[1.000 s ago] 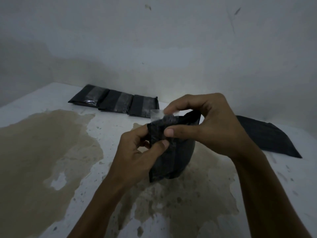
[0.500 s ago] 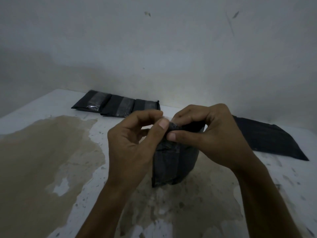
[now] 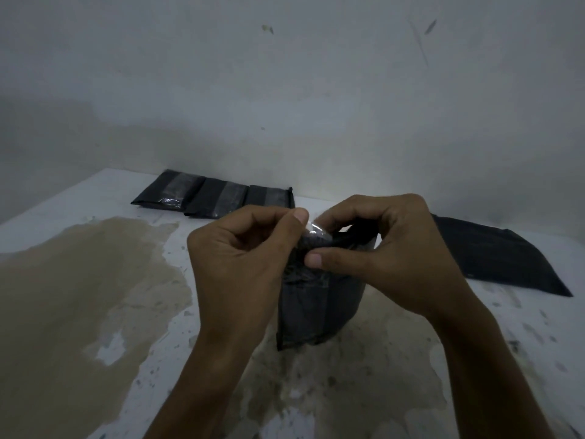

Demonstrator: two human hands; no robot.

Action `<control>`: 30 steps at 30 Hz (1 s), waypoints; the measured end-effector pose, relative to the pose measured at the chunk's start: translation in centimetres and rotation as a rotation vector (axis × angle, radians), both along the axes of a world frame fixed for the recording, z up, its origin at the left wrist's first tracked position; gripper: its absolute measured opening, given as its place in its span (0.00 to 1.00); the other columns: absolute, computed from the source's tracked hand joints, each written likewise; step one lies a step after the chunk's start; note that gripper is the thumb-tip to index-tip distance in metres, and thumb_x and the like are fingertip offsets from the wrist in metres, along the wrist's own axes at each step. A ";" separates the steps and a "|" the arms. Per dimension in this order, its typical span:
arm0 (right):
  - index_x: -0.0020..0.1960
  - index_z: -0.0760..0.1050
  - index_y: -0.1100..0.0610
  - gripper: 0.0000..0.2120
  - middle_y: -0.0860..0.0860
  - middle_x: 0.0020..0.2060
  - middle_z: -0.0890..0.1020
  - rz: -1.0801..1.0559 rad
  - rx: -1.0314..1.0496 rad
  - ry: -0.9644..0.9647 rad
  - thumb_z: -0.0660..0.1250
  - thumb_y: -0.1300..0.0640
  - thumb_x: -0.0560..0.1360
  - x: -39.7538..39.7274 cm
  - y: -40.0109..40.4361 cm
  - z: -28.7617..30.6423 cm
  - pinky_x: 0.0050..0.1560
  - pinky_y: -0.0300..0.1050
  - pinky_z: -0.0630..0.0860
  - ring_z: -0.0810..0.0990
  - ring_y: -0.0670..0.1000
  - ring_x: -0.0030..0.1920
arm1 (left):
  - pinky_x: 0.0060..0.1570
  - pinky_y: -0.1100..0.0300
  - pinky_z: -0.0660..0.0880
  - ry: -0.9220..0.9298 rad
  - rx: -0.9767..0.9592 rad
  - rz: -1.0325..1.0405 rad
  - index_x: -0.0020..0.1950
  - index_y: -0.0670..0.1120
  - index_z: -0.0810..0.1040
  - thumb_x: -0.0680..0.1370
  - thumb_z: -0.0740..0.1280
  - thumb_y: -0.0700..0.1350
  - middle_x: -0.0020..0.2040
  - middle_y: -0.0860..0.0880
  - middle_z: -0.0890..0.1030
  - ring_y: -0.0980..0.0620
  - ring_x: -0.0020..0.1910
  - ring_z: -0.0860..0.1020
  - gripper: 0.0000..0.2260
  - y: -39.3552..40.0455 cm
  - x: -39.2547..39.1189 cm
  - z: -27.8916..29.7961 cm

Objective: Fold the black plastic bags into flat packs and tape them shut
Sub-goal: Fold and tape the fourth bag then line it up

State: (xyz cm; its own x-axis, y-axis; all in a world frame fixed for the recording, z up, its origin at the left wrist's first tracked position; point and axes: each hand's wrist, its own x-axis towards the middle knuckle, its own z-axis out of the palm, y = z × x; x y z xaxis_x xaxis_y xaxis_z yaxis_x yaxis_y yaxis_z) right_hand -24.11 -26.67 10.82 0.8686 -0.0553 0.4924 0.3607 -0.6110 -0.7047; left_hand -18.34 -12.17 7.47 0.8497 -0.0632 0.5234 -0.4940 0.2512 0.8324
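A folded black plastic bag pack (image 3: 313,308) stands upright in front of me, its lower edge just above the stained white surface. My right hand (image 3: 376,248) grips its top edge, thumb on the near face and fingers curled over the far side. My left hand (image 3: 243,258) pinches a small piece of clear tape (image 3: 313,228) at the pack's top between thumb and forefinger. Three taped black packs (image 3: 215,196) lie in a row by the wall behind.
A flat unfolded black bag (image 3: 493,258) lies to the right, behind my right hand. The white surface (image 3: 538,327) carries large tan stains (image 3: 79,296) at left and under the pack. A pale wall (image 3: 285,90) closes off the back.
My left hand rose from the pack's side to its top and now pinches the clear tape there. My right hand kept its hold on the top edge.
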 end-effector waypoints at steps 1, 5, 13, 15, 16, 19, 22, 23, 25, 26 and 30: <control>0.46 0.82 0.59 0.15 0.48 0.40 0.84 -0.008 0.017 -0.004 0.80 0.60 0.62 -0.1 0.0 0.0 0.40 0.34 0.78 0.83 0.47 0.41 | 0.40 0.57 0.81 0.010 -0.003 0.003 0.41 0.48 0.84 0.73 0.73 0.39 0.35 0.51 0.85 0.50 0.36 0.84 0.04 0.0 -0.1 0.1; 0.51 0.76 0.61 0.21 0.52 0.45 0.84 0.029 0.128 -0.031 0.80 0.63 0.62 -0.3 0.1 0.3 0.42 0.42 0.82 0.84 0.52 0.44 | 0.37 0.62 0.80 0.049 0.012 0.019 0.40 0.48 0.85 0.72 0.73 0.40 0.34 0.51 0.85 0.52 0.34 0.84 0.03 0.0 -0.5 0.5; 0.56 0.76 0.56 0.28 0.50 0.50 0.82 0.021 0.080 0.041 0.82 0.63 0.58 -1.0 -0.1 0.9 0.44 0.47 0.83 0.84 0.53 0.44 | 0.35 0.61 0.79 0.108 0.031 0.048 0.39 0.47 0.85 0.71 0.74 0.41 0.32 0.51 0.84 0.52 0.33 0.83 0.02 0.3 -1.3 0.3; 0.60 0.75 0.52 0.34 0.48 0.52 0.81 0.012 0.002 0.109 0.83 0.60 0.56 -1.1 -0.2 1.0 0.47 0.45 0.82 0.83 0.50 0.47 | 0.34 0.65 0.78 0.123 0.023 0.055 0.39 0.47 0.85 0.71 0.74 0.41 0.32 0.51 0.84 0.54 0.33 0.82 0.02 0.4 -1.4 0.3; 0.61 0.74 0.49 0.36 0.46 0.52 0.81 -0.004 -0.058 0.142 0.83 0.57 0.56 -1.2 -0.2 1.0 0.49 0.43 0.81 0.82 0.47 0.50 | 0.34 0.66 0.78 0.125 0.019 0.057 0.40 0.47 0.85 0.71 0.74 0.41 0.32 0.51 0.84 0.54 0.33 0.82 0.02 0.3 -1.5 0.4; 0.60 0.74 0.43 0.36 0.42 0.45 0.83 -0.065 -0.161 0.191 0.83 0.51 0.55 -1.1 -0.2 1.1 0.49 0.34 0.78 0.81 0.40 0.49 | 0.34 0.65 0.78 0.129 0.016 0.068 0.40 0.47 0.85 0.71 0.74 0.42 0.32 0.52 0.84 0.53 0.33 0.83 0.01 0.2 -1.4 0.7; 0.58 0.76 0.46 0.35 0.43 0.39 0.84 -0.075 -0.158 0.156 0.84 0.53 0.54 -1.3 -0.1 1.3 0.46 0.32 0.78 0.83 0.40 0.43 | 0.35 0.61 0.79 0.143 0.012 0.075 0.40 0.47 0.86 0.71 0.74 0.41 0.33 0.51 0.84 0.52 0.33 0.83 0.01 0.1 -1.5 0.9; 0.58 0.76 0.47 0.34 0.43 0.39 0.84 -0.073 -0.159 0.133 0.83 0.54 0.54 -1.4 -0.1 1.3 0.45 0.33 0.79 0.83 0.41 0.43 | 0.35 0.58 0.80 0.150 0.009 0.088 0.40 0.47 0.86 0.71 0.74 0.42 0.33 0.50 0.84 0.52 0.34 0.83 0.01 0.1 -1.5 0.9; 0.59 0.76 0.48 0.34 0.44 0.38 0.83 -0.070 -0.174 0.086 0.83 0.54 0.55 -1.4 0.0 1.2 0.45 0.33 0.78 0.83 0.42 0.43 | 0.37 0.54 0.81 0.176 0.014 0.119 0.39 0.48 0.86 0.70 0.75 0.42 0.33 0.50 0.84 0.52 0.34 0.83 0.02 0.1 -1.3 1.0; 0.59 0.76 0.48 0.34 0.44 0.39 0.83 -0.069 -0.186 0.062 0.83 0.54 0.55 -1.3 0.0 1.2 0.44 0.32 0.78 0.82 0.42 0.43 | 0.38 0.52 0.81 0.198 0.021 0.125 0.39 0.48 0.86 0.70 0.75 0.42 0.32 0.50 0.84 0.52 0.34 0.83 0.01 0.2 -1.2 1.0; 0.58 0.75 0.48 0.32 0.43 0.42 0.81 -0.072 -0.252 -0.014 0.82 0.55 0.57 -1.3 0.2 1.1 0.47 0.32 0.78 0.81 0.42 0.45 | 0.41 0.49 0.81 0.296 0.035 0.057 0.34 0.47 0.85 0.68 0.76 0.41 0.30 0.47 0.83 0.48 0.32 0.82 0.04 0.6 -0.5 1.3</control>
State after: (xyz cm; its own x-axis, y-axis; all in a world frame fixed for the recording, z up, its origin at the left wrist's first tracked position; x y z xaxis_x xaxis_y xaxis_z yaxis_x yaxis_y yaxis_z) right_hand -25.41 -26.44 11.94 0.8596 0.0092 0.5108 0.3186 -0.7913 -0.5218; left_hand -18.82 -11.60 8.81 0.9676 -0.0242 0.2512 -0.2416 0.1988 0.9498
